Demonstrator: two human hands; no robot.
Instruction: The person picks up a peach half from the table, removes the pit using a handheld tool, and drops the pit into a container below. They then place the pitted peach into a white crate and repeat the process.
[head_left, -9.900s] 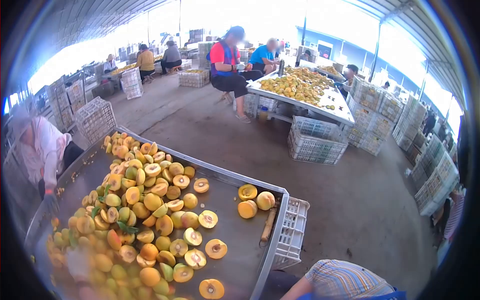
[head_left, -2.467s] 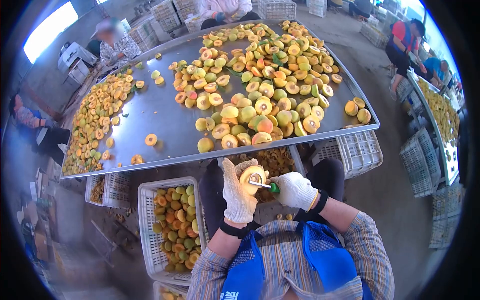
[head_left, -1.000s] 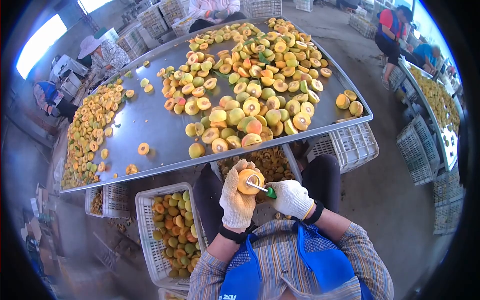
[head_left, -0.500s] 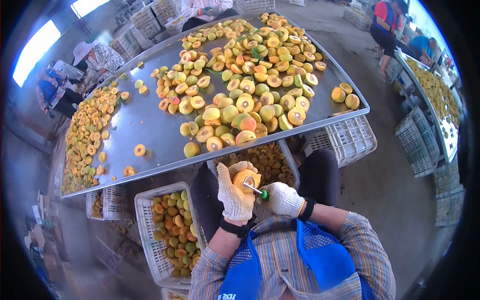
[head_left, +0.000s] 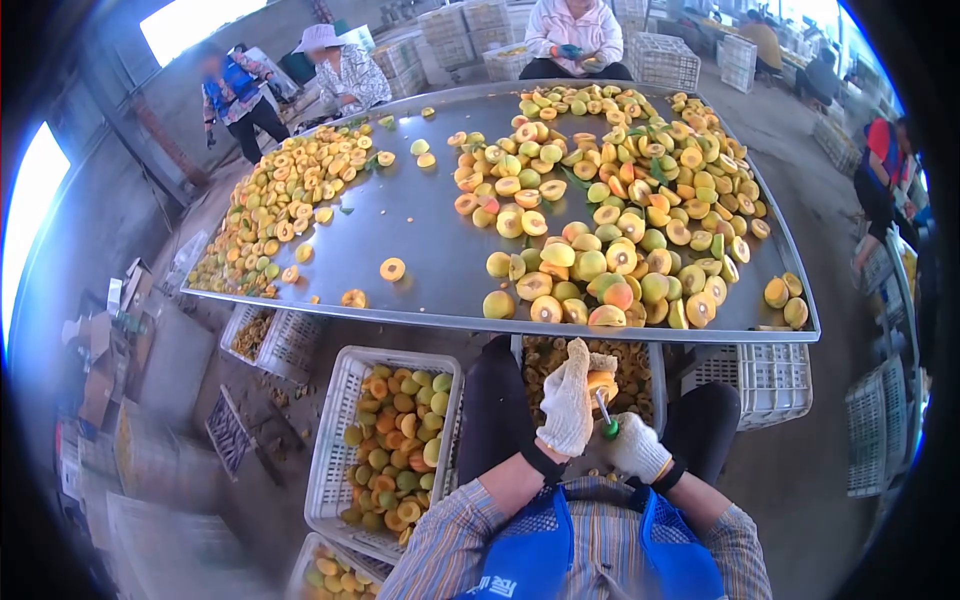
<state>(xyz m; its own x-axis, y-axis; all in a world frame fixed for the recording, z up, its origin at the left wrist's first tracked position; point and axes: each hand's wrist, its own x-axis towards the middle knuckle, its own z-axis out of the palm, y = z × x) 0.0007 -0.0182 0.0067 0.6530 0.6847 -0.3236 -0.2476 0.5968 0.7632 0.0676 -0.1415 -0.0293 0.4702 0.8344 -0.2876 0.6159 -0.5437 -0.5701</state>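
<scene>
My left hand, in a whitish knitted glove, holds a yellow peach half with its cut face turned to the right. In my gloved right hand is a pitting tool with a green handle and thin metal shaft. Its metal end meets the fruit; the tip is hidden from view. Both hands are in front of my body, over a crate of fruit scraps between my knees. Beyond them, halved peaches are heaped on the metal table.
A white crate of peaches stands left of my legs, another crate below it. Under the table's right end is a white crate. More halves lie on the table's left. Across it sits a person in a pale jacket.
The view has swung left, so the table and hands appear farther right. The peach half has turned in my left hand, its cut face now less visible. Both grips hold.
</scene>
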